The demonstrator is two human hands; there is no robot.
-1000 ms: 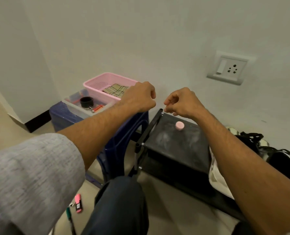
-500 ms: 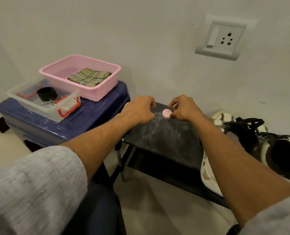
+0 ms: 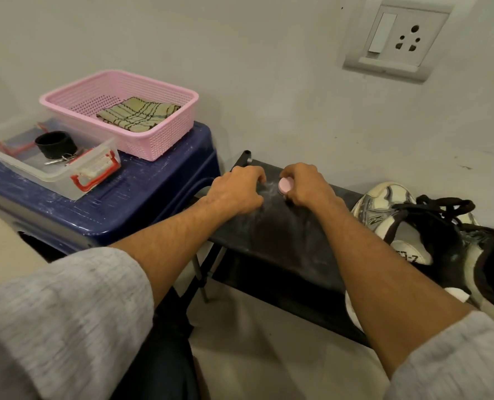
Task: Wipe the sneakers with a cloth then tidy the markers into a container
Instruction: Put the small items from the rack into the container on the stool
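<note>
My right grip point(image 3: 306, 187) pinches a pink disc point(image 3: 285, 184) on the black desk point(image 3: 283, 235). My left grip point(image 3: 237, 193) rests beside it, fingers curled, with nothing seen inside. The sneakers point(image 3: 398, 217) sit at the desk's right end, past my right forearm. The cloth point(image 3: 137, 115) lies in the pink basket point(image 3: 118, 77) on the blue stool point(image 3: 153, 192). The clear container point(image 3: 46, 174) stands just beside the basket.
</note>
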